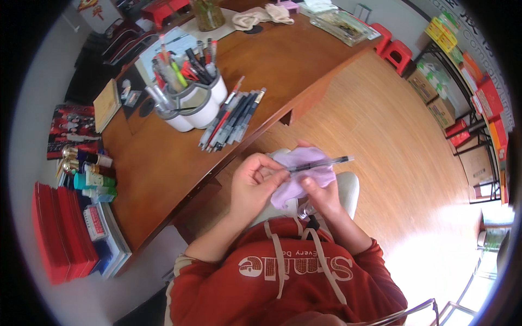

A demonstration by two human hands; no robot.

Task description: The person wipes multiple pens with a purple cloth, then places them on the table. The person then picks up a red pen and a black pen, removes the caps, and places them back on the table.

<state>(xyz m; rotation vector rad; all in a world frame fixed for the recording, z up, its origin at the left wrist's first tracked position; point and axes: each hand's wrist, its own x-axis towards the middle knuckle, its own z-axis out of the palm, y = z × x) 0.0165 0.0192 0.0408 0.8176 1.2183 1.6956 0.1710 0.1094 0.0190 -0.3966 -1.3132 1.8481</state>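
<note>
Above my lap, my left hand (pixel 259 179) pinches one end of a clear-barrelled pen (pixel 314 165) with a dark core. The pen lies across a crumpled lilac cloth (pixel 301 191), its other end pointing right. My right hand (pixel 322 193) holds the cloth from below and the right, thumb on top near the pen. On the desk beyond, a loose row of pens (pixel 232 120) lies beside a white multi-cup pen holder (pixel 204 110) with grey rims. Pens and markers stand in several of its cups, and one pen rests across a front cup.
The wooden desk (pixel 163 163) has its edge just left of my hands. Red folders (pixel 65 236), small bottles (pixel 98 179) and a notebook (pixel 107 106) are at its left. A glass tray (pixel 342 26) and cloths (pixel 261 18) lie at the far side. Red stools (pixel 397 55) stand beyond.
</note>
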